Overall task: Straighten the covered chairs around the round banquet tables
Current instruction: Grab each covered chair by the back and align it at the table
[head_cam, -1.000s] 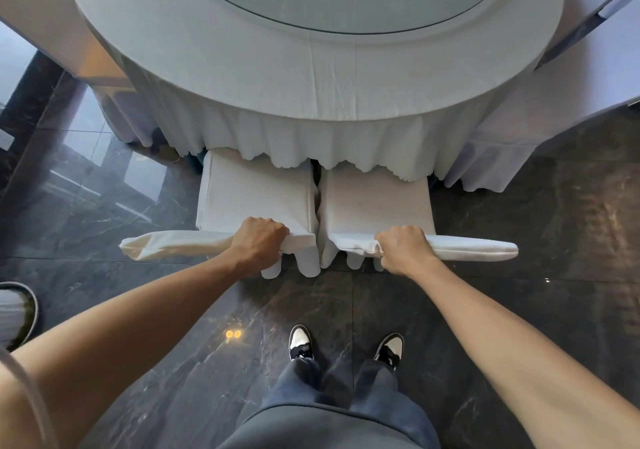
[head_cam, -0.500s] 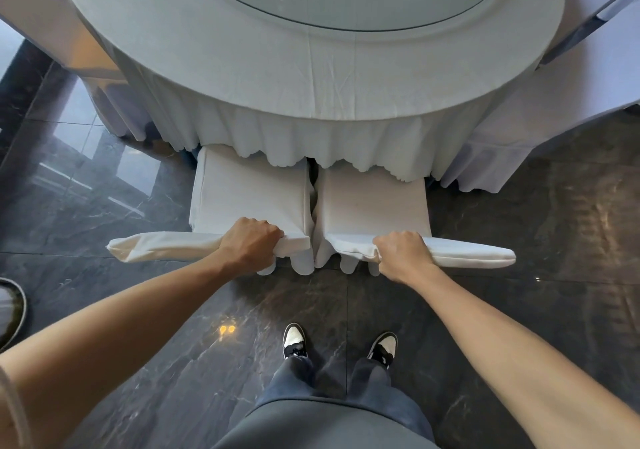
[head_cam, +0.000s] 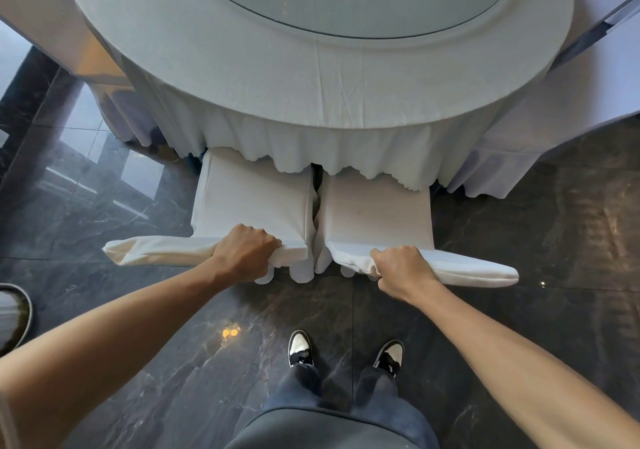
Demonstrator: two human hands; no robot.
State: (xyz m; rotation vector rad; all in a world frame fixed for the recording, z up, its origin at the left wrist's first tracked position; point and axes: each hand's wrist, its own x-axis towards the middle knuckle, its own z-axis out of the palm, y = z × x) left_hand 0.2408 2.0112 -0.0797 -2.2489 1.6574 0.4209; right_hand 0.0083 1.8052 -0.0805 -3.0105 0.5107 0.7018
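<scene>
White chair backs (head_cam: 166,254), both hands (head_cam: 244,253) gripping

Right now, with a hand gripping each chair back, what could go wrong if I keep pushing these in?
The left hand and right hand bunch the covers, so these may pull crooked. The left chair and right chair sit nearly touching and might knock together. Their seats already reach under the tablecloth skirt, which could snag and drag.

arms (head_cam: 114,355): bare | trousers (head_cam: 346,396): dark | sneakers (head_cam: 300,348): black-and-white
</scene>
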